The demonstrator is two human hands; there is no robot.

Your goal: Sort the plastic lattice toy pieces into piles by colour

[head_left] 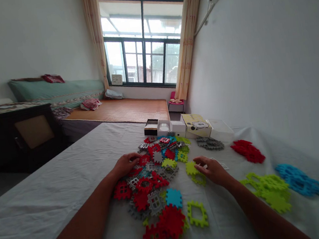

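A heap of interlocking plastic tiles [157,173] in red, grey, blue and lime lies on a white sheet. My left hand [127,164] rests on the heap's left edge, fingers curled over a red tile [144,160]. My right hand [213,170] sits to the right of the heap, fingers pinched on a lime-green tile [193,168] that lies against another lime piece. A loose lime frame tile [197,214] and a blue tile [173,197] lie nearer to me.
Sorted stacks lie to the right: grey [210,143], red [248,151], lime [268,190], blue [300,181]. Small boxes [197,127] line the sheet's far edge. A dark cabinet [20,135], a bed [118,110] and a window [143,42] lie beyond.
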